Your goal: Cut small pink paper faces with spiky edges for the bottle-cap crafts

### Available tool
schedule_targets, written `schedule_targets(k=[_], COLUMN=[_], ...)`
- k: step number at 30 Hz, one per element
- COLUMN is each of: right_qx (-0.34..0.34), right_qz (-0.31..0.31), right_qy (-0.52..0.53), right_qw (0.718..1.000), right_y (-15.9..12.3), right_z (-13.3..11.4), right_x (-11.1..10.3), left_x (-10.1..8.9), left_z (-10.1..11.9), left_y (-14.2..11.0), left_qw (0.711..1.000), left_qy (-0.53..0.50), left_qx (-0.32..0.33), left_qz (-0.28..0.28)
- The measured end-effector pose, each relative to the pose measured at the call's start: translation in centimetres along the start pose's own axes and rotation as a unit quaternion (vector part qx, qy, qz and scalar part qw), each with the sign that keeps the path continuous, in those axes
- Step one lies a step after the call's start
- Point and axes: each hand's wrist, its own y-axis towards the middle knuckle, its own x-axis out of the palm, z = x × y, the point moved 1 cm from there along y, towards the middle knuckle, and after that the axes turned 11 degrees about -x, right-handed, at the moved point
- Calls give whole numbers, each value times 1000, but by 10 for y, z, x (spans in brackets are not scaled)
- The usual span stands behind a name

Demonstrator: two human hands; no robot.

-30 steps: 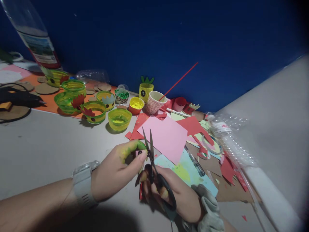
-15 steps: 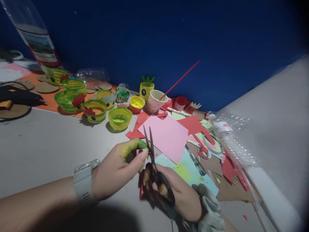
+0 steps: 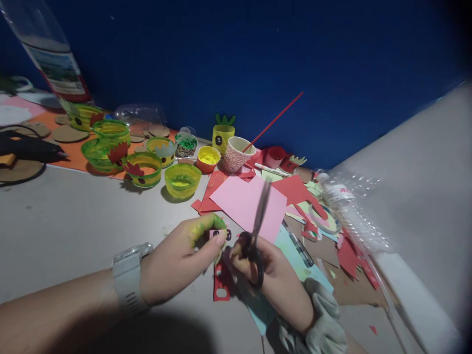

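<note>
My left hand (image 3: 177, 260), smeared with yellow-green paint and wearing a white watch, pinches a small pink paper piece with black dots (image 3: 218, 235) between thumb and forefinger. My right hand (image 3: 275, 280) grips black scissors (image 3: 255, 231), its fingers through the handles; the blades are blurred, closed and tilted up to the right over a pink paper sheet (image 3: 250, 204). A red paper strip with holes (image 3: 221, 285) lies on the table just below both hands. A light blue sheet with a yellow-green stain (image 3: 291, 250) lies under my right hand.
Several green-and-yellow cut bottle cups (image 3: 143, 169) stand at the back left on orange paper. A patterned cup with a red stick (image 3: 236, 155), paint pots, red paper scraps (image 3: 295, 189) and a clear plastic bottle (image 3: 350, 206) crowd the right. A black glue gun (image 3: 25, 147) lies far left.
The scissors have swung away from the pink piece, with the blades tilting from up-left to up-right and closing. My right hand has shifted right, uncovering the red strip. My left hand has barely moved.
</note>
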Motion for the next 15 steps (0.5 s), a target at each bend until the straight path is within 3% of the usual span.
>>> schedule_targets(k=[3,5,15], right_qx=[-34,-43,-15], right_qz=[69,83,63], right_qy=[-12,-20,-1], right_qw=[997,995,998], right_y=[1,2,2], right_z=[-2,-3,-4], right_x=[-2,-2,-2], left_x=[3,4,3], left_z=[-2,-3,-2], left_y=[2,2,2], left_qw=[997,995,992], left_qy=[42,65,87], left_qx=[-27,-35,-23], left_qz=[-55,-73,-87])
